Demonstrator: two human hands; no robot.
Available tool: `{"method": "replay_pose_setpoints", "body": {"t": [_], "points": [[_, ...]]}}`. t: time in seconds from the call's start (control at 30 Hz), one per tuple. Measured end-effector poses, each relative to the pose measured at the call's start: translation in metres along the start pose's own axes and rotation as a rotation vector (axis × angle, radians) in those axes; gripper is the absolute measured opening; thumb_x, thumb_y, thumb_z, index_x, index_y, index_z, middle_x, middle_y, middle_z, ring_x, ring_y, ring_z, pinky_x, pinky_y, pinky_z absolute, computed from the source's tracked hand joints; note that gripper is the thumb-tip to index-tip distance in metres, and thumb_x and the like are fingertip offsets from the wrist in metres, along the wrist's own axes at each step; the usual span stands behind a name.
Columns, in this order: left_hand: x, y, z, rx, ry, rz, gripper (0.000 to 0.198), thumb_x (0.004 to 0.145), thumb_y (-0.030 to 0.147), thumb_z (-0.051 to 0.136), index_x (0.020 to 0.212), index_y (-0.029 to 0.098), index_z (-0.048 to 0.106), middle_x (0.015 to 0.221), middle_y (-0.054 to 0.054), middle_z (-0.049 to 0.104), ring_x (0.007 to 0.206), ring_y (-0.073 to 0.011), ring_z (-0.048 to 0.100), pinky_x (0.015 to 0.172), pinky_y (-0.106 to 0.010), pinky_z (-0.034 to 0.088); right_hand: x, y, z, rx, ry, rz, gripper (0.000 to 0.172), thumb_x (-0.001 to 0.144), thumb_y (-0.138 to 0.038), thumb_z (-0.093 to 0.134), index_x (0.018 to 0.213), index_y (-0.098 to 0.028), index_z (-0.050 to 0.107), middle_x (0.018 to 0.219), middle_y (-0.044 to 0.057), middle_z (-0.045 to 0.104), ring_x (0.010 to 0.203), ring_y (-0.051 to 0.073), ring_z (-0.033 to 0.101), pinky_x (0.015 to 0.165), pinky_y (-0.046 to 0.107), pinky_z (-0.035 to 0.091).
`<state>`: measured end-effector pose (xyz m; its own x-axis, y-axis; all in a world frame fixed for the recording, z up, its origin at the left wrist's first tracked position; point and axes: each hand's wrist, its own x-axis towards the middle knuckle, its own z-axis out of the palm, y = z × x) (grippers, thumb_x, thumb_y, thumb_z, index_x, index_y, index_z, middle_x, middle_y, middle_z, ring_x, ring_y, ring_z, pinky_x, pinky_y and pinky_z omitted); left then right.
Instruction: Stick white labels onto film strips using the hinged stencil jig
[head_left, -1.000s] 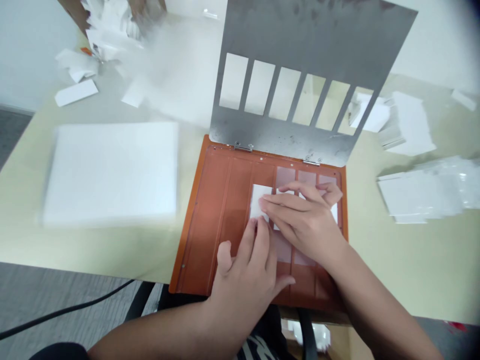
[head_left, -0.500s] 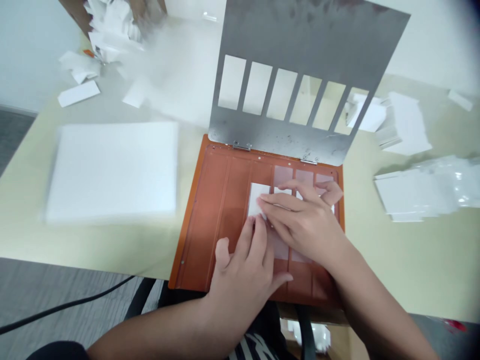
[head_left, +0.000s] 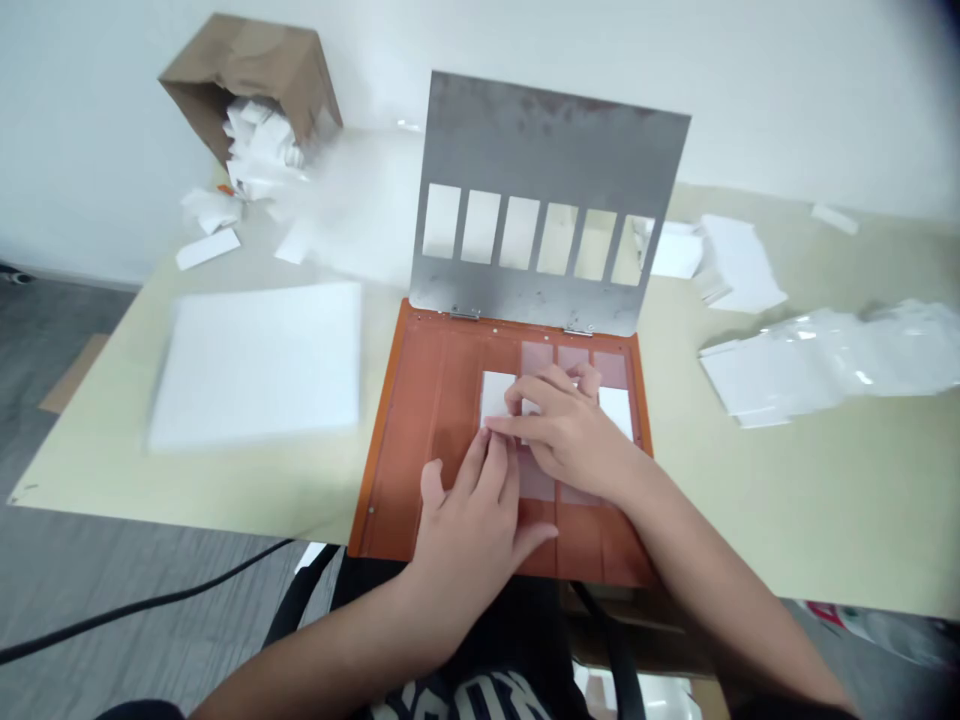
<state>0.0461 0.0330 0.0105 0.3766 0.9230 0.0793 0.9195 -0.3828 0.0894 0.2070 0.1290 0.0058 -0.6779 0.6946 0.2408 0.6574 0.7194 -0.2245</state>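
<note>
A white card (head_left: 497, 392) lies on the orange hinged tray (head_left: 420, 400), in its middle column. At the card's lower edge are the fingertips of my left hand (head_left: 472, 505), with the fingers stretched out and the thumb apart. My right hand (head_left: 566, 425) is bent over the card from the right, thumb and index finger close together on it. More white cards lie under and beside this hand, one of them a card (head_left: 616, 412) at the right. Pale translucent strips (head_left: 538, 358) show above and below the cards. The tray's grey metal lid (head_left: 547, 135), cut with several rectangular windows, stands raised behind.
A white stack of sheets (head_left: 259, 370) lies at left. Behind it, a tipped brown box (head_left: 277, 55) spills white scraps (head_left: 259, 140). To the right are a stack of white cards (head_left: 739, 260) and cards in clear plastic (head_left: 810, 360). A black cable (head_left: 150, 603) runs below the table's edge.
The view has shifted back, so more of the box and lid shows. My right thumb and index have moved down the card towards my left fingertips. The left hand stays at the card's lower edge.
</note>
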Motion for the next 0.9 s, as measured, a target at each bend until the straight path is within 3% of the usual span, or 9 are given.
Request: {"method": "replay_pose_setpoints", "body": {"t": [0.2,0.4,0.5,0.7,0.8,0.9], "points": [[0.0,0.001,0.001,0.003,-0.048,-0.004,0.069,0.1,0.06,0.024,0.144,0.012,0.046,0.148,-0.01,0.05,0.131,-0.0281,0.051,0.096,-0.052,0.045,-0.002,0.01,-0.001,0.081,0.035,0.1,0.041,0.087,-0.001,0.042,0.078,-0.025,0.074,0.092,0.002,0.065,0.09,0.019,0.049,0.083,0.041,0.02],[-0.001,-0.001,0.005,-0.002,-0.042,-0.004,0.067,0.099,0.058,0.032,0.144,0.011,0.046,0.148,-0.015,0.05,0.131,-0.032,0.051,0.097,-0.056,0.044,0.006,0.01,0.005,-0.046,0.056,0.254,0.028,0.098,-0.028,0.045,0.11,-0.022,0.07,0.109,0.01,0.065,0.096,0.024,0.05,0.084,0.043,0.022],[-0.003,-0.001,0.01,0.005,-0.01,-0.01,0.065,0.099,0.056,0.034,0.144,0.011,0.046,0.149,-0.017,0.048,0.13,-0.0325,0.051,0.097,-0.057,0.044,0.011,0.007,0.003,-0.024,0.007,0.306,0.025,0.097,-0.034,0.048,0.104,-0.023,0.069,0.112,0.01,0.066,0.099,0.025,0.05,0.086,0.044,0.022],[-0.007,0.001,0.01,0.033,0.105,0.019,0.061,0.101,0.053,0.029,0.138,0.012,0.053,0.149,-0.016,0.048,0.13,-0.031,0.051,0.097,-0.055,0.04,0.016,0.001,-0.007,0.268,0.037,0.346,0.016,0.095,-0.036,0.05,0.098,-0.023,0.061,0.106,0.005,0.07,0.103,0.025,0.056,0.092,0.043,0.027],[-0.009,0.0,0.004,0.03,0.176,0.106,0.056,0.102,0.05,0.028,0.133,0.015,0.058,0.149,-0.014,0.05,0.131,-0.0298,0.049,0.098,-0.053,0.037,0.009,0.015,-0.02,0.372,0.151,0.379,0.021,0.095,-0.043,0.05,0.1,-0.025,0.062,0.095,0.001,0.072,0.089,0.02,0.062,0.091,0.039,0.032],[-0.01,-0.001,0.0,0.011,0.205,0.169,0.053,0.102,0.049,0.028,0.13,0.018,0.061,0.147,-0.013,0.052,0.131,-0.029,0.049,0.098,-0.052,0.035,-0.014,0.049,-0.044,0.387,0.344,0.494,0.031,0.094,-0.045,0.046,0.11,-0.026,0.065,0.092,0.003,0.072,0.082,0.02,0.062,0.082,0.037,0.037]]}}
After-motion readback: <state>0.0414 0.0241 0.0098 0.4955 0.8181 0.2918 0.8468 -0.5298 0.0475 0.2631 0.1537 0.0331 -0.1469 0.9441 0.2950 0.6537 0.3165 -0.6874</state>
